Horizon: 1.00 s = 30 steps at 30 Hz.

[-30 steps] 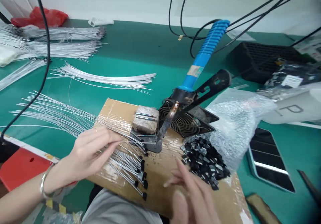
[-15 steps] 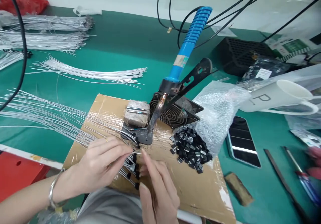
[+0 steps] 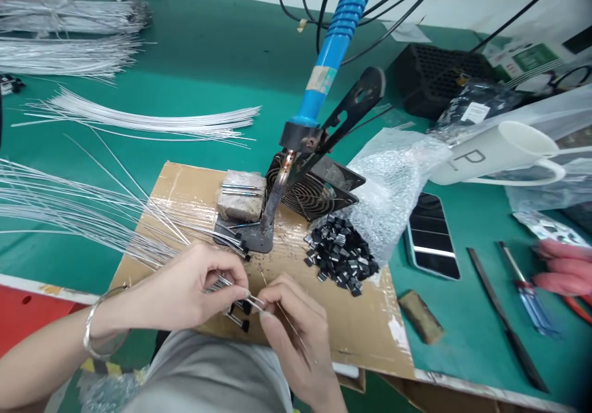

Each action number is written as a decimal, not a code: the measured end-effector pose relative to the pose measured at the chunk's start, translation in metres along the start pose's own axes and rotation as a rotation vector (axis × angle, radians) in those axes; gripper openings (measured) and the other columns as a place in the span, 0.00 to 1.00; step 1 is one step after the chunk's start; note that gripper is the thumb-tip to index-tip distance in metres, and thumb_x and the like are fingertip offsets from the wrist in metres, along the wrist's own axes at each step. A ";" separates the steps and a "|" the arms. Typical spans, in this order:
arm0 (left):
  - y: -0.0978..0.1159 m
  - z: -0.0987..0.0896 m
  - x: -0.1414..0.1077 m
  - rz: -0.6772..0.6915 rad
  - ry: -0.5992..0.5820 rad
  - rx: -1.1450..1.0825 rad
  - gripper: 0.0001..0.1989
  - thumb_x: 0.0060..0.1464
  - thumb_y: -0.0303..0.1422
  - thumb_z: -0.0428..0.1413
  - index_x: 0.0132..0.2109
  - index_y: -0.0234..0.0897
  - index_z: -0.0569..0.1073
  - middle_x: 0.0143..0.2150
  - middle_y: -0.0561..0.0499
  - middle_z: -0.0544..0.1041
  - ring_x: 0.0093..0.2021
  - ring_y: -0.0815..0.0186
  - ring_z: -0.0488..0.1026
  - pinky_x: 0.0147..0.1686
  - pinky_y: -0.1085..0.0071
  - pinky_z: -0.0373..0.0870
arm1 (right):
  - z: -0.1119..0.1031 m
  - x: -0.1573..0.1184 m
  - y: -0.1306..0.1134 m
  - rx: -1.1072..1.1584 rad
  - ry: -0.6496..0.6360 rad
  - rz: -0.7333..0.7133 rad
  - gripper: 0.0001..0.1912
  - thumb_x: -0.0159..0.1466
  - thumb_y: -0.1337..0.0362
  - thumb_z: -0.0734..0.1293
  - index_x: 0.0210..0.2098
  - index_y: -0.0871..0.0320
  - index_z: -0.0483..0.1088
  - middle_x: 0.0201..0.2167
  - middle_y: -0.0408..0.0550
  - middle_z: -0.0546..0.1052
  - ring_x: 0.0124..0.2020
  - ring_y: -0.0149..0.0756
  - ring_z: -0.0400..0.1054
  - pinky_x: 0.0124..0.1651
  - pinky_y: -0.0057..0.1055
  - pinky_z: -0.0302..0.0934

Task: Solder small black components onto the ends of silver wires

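Observation:
Above the cardboard, my left hand (image 3: 197, 290) is closed in a pinch on a pair of thin white wires (image 3: 255, 302). The thumb and index finger of my right hand (image 3: 303, 333) close on the tips of the same wires. Through the right fingers runs a fine metallic strand (image 3: 287, 319). Under and behind my left hand lie wires with black connector ends (image 3: 239, 325), partly hidden. Their long white lengths (image 3: 69, 206) fan out to the left. Just beyond my hands stands a soldering iron with a blue handle (image 3: 335, 49), its tip pointing down at a dark metal plate (image 3: 256, 238).
The cardboard sheet (image 3: 361, 333) carries a pile of black connectors (image 3: 342, 256), a small fan (image 3: 308, 194) and a whitish block (image 3: 240, 206). To the right are bubble wrap (image 3: 393, 172), a phone (image 3: 432, 234), a mug (image 3: 499, 157), a flat file (image 3: 502, 314) and a screwdriver (image 3: 527, 296).
The view has shifted, so the bench sits higher and further left. My right fingers, earlier stretched out, now curl and pinch the wire tips. The fine strand now shows in them.

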<state>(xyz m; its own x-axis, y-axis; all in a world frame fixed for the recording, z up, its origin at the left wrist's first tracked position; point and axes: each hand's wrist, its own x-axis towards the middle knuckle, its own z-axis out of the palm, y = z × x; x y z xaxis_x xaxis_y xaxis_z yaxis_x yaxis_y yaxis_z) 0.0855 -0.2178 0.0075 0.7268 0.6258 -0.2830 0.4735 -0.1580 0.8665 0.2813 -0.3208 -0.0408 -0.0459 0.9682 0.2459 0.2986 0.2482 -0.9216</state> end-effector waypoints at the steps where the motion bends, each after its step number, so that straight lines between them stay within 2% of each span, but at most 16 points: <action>1: -0.001 0.001 0.001 -0.011 -0.001 -0.011 0.12 0.65 0.38 0.55 0.36 0.39 0.78 0.28 0.54 0.72 0.25 0.69 0.55 0.24 0.70 0.51 | 0.001 0.000 0.000 -0.001 0.005 0.001 0.07 0.70 0.69 0.64 0.34 0.58 0.67 0.28 0.42 0.66 0.30 0.30 0.61 0.32 0.30 0.52; 4: -0.001 0.004 0.000 -0.036 -0.005 -0.018 0.12 0.65 0.39 0.54 0.37 0.39 0.77 0.25 0.55 0.68 0.24 0.70 0.52 0.22 0.70 0.49 | 0.001 0.002 -0.001 -0.011 0.030 -0.008 0.09 0.70 0.73 0.64 0.32 0.58 0.66 0.27 0.41 0.65 0.30 0.28 0.60 0.32 0.27 0.52; 9: 0.005 0.010 -0.003 -0.037 -0.012 0.004 0.10 0.67 0.36 0.52 0.41 0.39 0.76 0.28 0.55 0.72 0.25 0.72 0.61 0.24 0.74 0.55 | -0.003 0.006 0.002 -0.017 0.003 -0.012 0.09 0.71 0.74 0.63 0.35 0.57 0.65 0.29 0.40 0.65 0.32 0.28 0.60 0.35 0.26 0.54; 12: 0.007 0.016 -0.002 -0.040 0.020 0.010 0.11 0.67 0.37 0.52 0.39 0.39 0.76 0.26 0.56 0.69 0.25 0.72 0.60 0.24 0.74 0.55 | 0.000 0.006 0.005 -0.051 0.011 -0.021 0.09 0.71 0.74 0.62 0.35 0.57 0.66 0.29 0.41 0.66 0.32 0.28 0.60 0.35 0.26 0.54; 14: 0.007 0.019 0.000 -0.046 0.057 -0.006 0.12 0.67 0.37 0.52 0.38 0.38 0.76 0.25 0.56 0.66 0.24 0.72 0.58 0.24 0.74 0.53 | 0.004 0.005 0.007 -0.056 0.046 0.000 0.09 0.72 0.73 0.62 0.35 0.57 0.67 0.29 0.42 0.67 0.32 0.28 0.61 0.35 0.26 0.55; 16: 0.006 0.020 0.002 -0.041 0.100 -0.044 0.12 0.67 0.37 0.52 0.37 0.37 0.75 0.23 0.57 0.63 0.23 0.72 0.56 0.22 0.74 0.51 | 0.007 0.004 0.008 -0.026 0.150 0.079 0.11 0.73 0.71 0.63 0.32 0.58 0.67 0.27 0.41 0.67 0.29 0.26 0.61 0.33 0.25 0.54; 18: 0.006 0.020 0.003 -0.051 0.137 -0.111 0.12 0.66 0.37 0.53 0.35 0.36 0.74 0.22 0.58 0.62 0.23 0.72 0.53 0.21 0.73 0.48 | 0.007 0.004 0.008 0.120 0.313 0.176 0.14 0.74 0.66 0.62 0.31 0.58 0.69 0.24 0.41 0.66 0.26 0.26 0.61 0.30 0.25 0.55; 20: 0.006 0.019 0.004 -0.076 0.170 -0.169 0.12 0.66 0.37 0.53 0.35 0.35 0.73 0.23 0.57 0.63 0.23 0.72 0.53 0.21 0.73 0.47 | 0.003 0.005 0.008 0.402 0.395 0.265 0.20 0.76 0.55 0.57 0.36 0.57 0.75 0.26 0.43 0.68 0.26 0.28 0.64 0.28 0.25 0.59; 22: 0.006 0.018 0.004 -0.095 0.187 -0.194 0.13 0.66 0.37 0.53 0.35 0.34 0.73 0.24 0.57 0.65 0.24 0.72 0.53 0.22 0.73 0.47 | 0.000 0.006 0.008 0.690 0.328 0.315 0.32 0.76 0.46 0.49 0.45 0.55 0.79 0.31 0.48 0.71 0.27 0.32 0.68 0.25 0.28 0.64; 24: 0.006 0.018 0.005 -0.094 0.195 -0.203 0.13 0.65 0.37 0.54 0.35 0.34 0.73 0.25 0.56 0.65 0.24 0.72 0.53 0.22 0.73 0.48 | -0.001 0.006 0.008 0.815 0.262 0.379 0.37 0.76 0.44 0.46 0.47 0.56 0.81 0.31 0.50 0.71 0.27 0.33 0.69 0.25 0.29 0.66; 27: 0.007 0.017 0.006 -0.095 0.190 -0.227 0.14 0.65 0.39 0.54 0.35 0.34 0.74 0.24 0.56 0.64 0.24 0.72 0.54 0.22 0.74 0.48 | 0.006 0.006 0.007 0.658 0.323 0.391 0.28 0.76 0.50 0.54 0.41 0.55 0.82 0.28 0.47 0.71 0.25 0.29 0.68 0.26 0.24 0.65; 30: 0.010 0.016 0.006 -0.084 0.202 -0.252 0.15 0.65 0.40 0.54 0.35 0.34 0.75 0.24 0.55 0.66 0.24 0.72 0.56 0.23 0.74 0.50 | 0.017 0.007 0.004 0.441 0.347 0.336 0.14 0.73 0.57 0.64 0.43 0.51 0.83 0.30 0.45 0.73 0.25 0.25 0.68 0.27 0.21 0.63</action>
<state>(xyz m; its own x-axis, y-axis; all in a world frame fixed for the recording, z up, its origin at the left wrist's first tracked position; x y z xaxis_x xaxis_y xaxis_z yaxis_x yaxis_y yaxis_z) 0.1024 -0.2275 0.0076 0.5653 0.7714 -0.2923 0.3715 0.0783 0.9251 0.2656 -0.3121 -0.0477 0.3147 0.9471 -0.0627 -0.1791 -0.0056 -0.9838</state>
